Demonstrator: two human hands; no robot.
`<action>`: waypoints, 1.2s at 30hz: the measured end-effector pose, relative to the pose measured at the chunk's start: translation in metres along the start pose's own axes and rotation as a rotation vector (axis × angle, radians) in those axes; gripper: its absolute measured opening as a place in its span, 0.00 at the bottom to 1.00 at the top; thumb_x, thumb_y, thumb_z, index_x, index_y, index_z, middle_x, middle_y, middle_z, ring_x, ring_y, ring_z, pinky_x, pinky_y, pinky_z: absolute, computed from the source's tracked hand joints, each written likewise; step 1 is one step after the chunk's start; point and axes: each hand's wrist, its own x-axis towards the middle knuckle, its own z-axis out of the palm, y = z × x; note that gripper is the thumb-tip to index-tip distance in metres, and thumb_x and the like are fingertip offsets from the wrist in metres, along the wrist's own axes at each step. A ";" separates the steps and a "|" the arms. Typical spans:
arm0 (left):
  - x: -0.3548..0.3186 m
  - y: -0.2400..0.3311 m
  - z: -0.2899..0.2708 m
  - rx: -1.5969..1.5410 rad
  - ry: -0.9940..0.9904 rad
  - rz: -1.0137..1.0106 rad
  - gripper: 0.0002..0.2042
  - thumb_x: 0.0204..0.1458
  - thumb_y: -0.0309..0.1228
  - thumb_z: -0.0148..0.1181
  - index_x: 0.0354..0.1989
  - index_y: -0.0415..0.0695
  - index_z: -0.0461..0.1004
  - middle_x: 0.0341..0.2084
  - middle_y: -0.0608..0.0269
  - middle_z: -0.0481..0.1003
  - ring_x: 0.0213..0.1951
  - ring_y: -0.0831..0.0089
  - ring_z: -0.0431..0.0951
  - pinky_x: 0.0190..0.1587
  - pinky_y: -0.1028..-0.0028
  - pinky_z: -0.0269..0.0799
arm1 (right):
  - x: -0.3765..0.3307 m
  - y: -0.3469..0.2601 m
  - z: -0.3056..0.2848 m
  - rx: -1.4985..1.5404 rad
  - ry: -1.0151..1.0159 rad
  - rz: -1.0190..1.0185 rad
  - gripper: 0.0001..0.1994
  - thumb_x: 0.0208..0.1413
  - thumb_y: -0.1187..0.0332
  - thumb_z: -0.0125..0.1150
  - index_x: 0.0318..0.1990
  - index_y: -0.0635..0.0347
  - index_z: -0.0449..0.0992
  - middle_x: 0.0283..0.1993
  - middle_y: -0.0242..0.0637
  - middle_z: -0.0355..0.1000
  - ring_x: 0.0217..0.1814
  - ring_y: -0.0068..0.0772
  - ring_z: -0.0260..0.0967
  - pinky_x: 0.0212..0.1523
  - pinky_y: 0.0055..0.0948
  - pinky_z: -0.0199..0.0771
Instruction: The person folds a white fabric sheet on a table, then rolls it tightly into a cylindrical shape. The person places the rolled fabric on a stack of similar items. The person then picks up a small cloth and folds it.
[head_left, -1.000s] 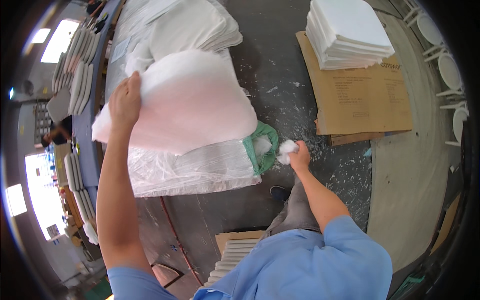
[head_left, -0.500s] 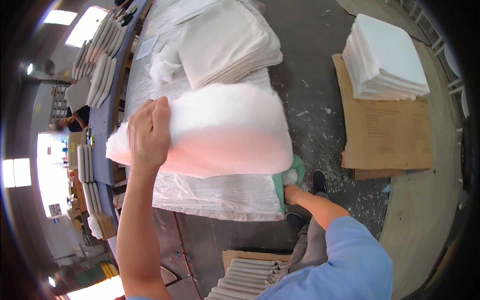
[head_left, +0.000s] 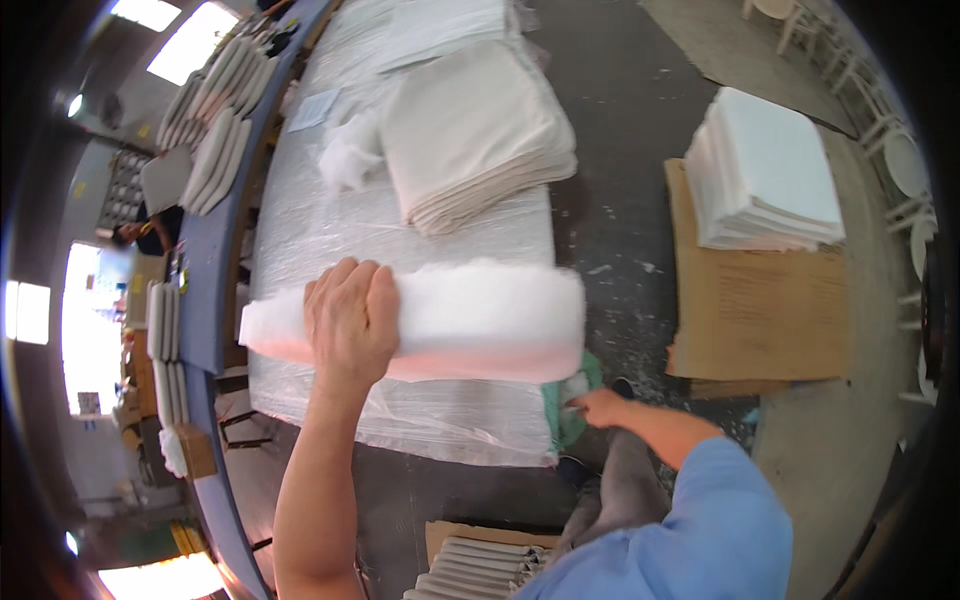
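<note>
- A bench (head_left: 460,425) wrapped in clear, wrinkled plastic stands on a dark grey floor (head_left: 620,185) flecked with white bits; a long blue bench (head_left: 203,300) runs along the room's left side.
- The white pad (head_left: 490,325), pinkish along its lower side, is held up over the near part of the plastic-wrapped bench, its right end by the right edge.
- The left grip (head_left: 350,320) is clamped on the white pad, left of its middle.
- The right grip (head_left: 600,408) is at the mouth of a green bag (head_left: 570,425) at the near right corner; whether its fingers are closed on the white fill inside, I cannot tell.
- The white pad hides part of the bench surface; the stack of grey cushions (head_left: 470,570) is cut off below.
- Beyond the pad lie a pile of off-white fabric pieces (head_left: 470,125) and, near the left edge, a fluffy white clump (head_left: 350,150).
- White pads are stacked (head_left: 770,175) on flat cardboard (head_left: 770,315) to the right.
</note>
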 end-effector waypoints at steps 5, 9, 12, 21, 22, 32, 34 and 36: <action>-0.015 0.011 -0.012 0.004 0.024 0.053 0.18 0.64 0.36 0.45 0.23 0.39 0.69 0.23 0.52 0.68 0.31 0.50 0.70 0.40 0.55 0.61 | -0.077 0.011 -0.253 -0.531 0.234 -0.068 0.09 0.51 0.65 0.63 0.36 0.54 0.86 0.40 0.45 0.82 0.44 0.51 0.80 0.47 0.49 0.80; -0.019 0.015 -0.014 -0.011 0.013 0.075 0.18 0.64 0.35 0.44 0.23 0.37 0.66 0.23 0.50 0.66 0.31 0.50 0.69 0.38 0.55 0.60 | -0.127 -0.119 -0.497 -0.875 0.689 -0.345 0.09 0.48 0.65 0.69 0.33 0.59 0.84 0.35 0.49 0.79 0.40 0.54 0.78 0.42 0.51 0.79; -0.041 0.005 -0.022 0.000 -0.046 0.025 0.18 0.65 0.35 0.43 0.24 0.36 0.65 0.23 0.47 0.65 0.30 0.49 0.67 0.36 0.55 0.59 | -0.129 -0.299 -0.524 -0.575 0.829 -0.762 0.10 0.50 0.62 0.67 0.34 0.59 0.84 0.36 0.47 0.80 0.39 0.51 0.78 0.41 0.49 0.79; -0.032 0.015 -0.025 0.042 -0.018 0.057 0.17 0.62 0.37 0.44 0.25 0.41 0.71 0.24 0.51 0.68 0.32 0.50 0.70 0.40 0.55 0.61 | -0.216 -0.495 -0.594 -0.286 1.026 -0.921 0.15 0.55 0.55 0.64 0.39 0.58 0.85 0.38 0.43 0.82 0.37 0.43 0.79 0.39 0.44 0.80; -0.038 0.016 -0.027 0.054 -0.010 0.028 0.17 0.62 0.37 0.44 0.25 0.41 0.71 0.24 0.51 0.68 0.32 0.50 0.70 0.40 0.55 0.61 | -0.213 -0.501 -0.598 -0.280 1.029 -0.901 0.16 0.56 0.55 0.63 0.40 0.57 0.85 0.38 0.43 0.83 0.37 0.42 0.80 0.38 0.44 0.81; -0.040 0.014 -0.032 0.022 0.018 -0.020 0.13 0.59 0.35 0.51 0.23 0.45 0.72 0.23 0.59 0.69 0.31 0.56 0.71 0.40 0.57 0.62 | -0.151 -0.482 -0.543 -0.892 1.321 -0.983 0.19 0.66 0.58 0.49 0.35 0.59 0.84 0.37 0.52 0.81 0.42 0.58 0.80 0.44 0.52 0.80; -0.056 0.014 -0.036 0.023 0.046 -0.026 0.13 0.58 0.35 0.53 0.22 0.45 0.72 0.23 0.60 0.69 0.31 0.57 0.72 0.40 0.57 0.63 | -0.145 -0.460 -0.467 -0.569 0.780 -0.984 0.25 0.72 0.47 0.48 0.34 0.58 0.80 0.27 0.41 0.77 0.32 0.38 0.77 0.33 0.43 0.75; -0.067 0.008 -0.036 0.021 0.080 -0.021 0.13 0.58 0.35 0.54 0.22 0.46 0.72 0.23 0.59 0.70 0.31 0.56 0.73 0.40 0.57 0.64 | -0.177 -0.417 -0.376 -0.335 0.429 -0.838 0.26 0.71 0.42 0.48 0.37 0.57 0.78 0.32 0.45 0.78 0.35 0.47 0.76 0.41 0.44 0.73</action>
